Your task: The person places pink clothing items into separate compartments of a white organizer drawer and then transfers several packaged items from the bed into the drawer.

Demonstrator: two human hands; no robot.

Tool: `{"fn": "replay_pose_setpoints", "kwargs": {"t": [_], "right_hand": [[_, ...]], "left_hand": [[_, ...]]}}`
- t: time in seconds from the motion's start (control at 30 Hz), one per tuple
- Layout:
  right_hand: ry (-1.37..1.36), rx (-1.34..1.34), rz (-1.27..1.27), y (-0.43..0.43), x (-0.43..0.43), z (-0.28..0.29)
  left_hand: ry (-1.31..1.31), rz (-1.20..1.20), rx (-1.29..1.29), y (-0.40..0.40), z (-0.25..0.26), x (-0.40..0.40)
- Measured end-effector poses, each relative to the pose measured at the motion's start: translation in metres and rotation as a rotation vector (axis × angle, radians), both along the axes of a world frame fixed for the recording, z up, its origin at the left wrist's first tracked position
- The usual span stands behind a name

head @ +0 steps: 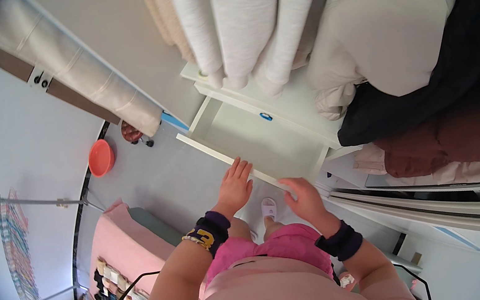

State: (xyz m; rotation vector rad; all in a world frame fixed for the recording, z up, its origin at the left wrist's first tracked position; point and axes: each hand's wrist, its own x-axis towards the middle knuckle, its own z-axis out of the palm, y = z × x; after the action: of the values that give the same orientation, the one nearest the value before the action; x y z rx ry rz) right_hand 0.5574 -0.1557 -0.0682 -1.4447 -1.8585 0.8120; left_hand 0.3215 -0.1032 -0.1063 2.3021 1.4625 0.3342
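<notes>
A white drawer (262,141) is pulled out from the wardrobe in front of me. Its bare bottom shows, and a small blue oval item (266,116) is at its back edge. My left hand (234,191) lies with straight fingers against the top of the drawer's front panel (207,149), near the middle. Farther right, my right hand (305,198) has its fingers hooked over the same panel, close to the right corner. Dark wristbands circle both wrists.
Pale garments (247,17) hang above the drawer. Trousers (381,33) and folded brown clothing (451,145) are at the right, by sliding door rails (441,203). Leftward are a red basin (101,158), a wheeled stool (131,132), a pink-covered bed (118,244) and a rack of hangers (17,246).
</notes>
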Motion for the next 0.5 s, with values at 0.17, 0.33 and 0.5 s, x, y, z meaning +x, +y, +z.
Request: {"fn": "replay_pose_setpoints", "kwargs": {"t": [0.17,0.33,0.5], "right_hand": [[-0.186,-0.17,0.056,-0.029,0.008,-0.015],[-0.256,-0.219,0.116,-0.058,-0.021,-0.014],[-0.377,-0.293,0.162,-0.087,-0.043,-0.011]], "left_hand": [[0.033,-0.002,-0.024,-0.034,0.001,-0.025],[0.029,-0.007,0.011,-0.071,0.001,-0.051],[0.006,0.075,-0.046,-0.111,0.003,-0.062]]}}
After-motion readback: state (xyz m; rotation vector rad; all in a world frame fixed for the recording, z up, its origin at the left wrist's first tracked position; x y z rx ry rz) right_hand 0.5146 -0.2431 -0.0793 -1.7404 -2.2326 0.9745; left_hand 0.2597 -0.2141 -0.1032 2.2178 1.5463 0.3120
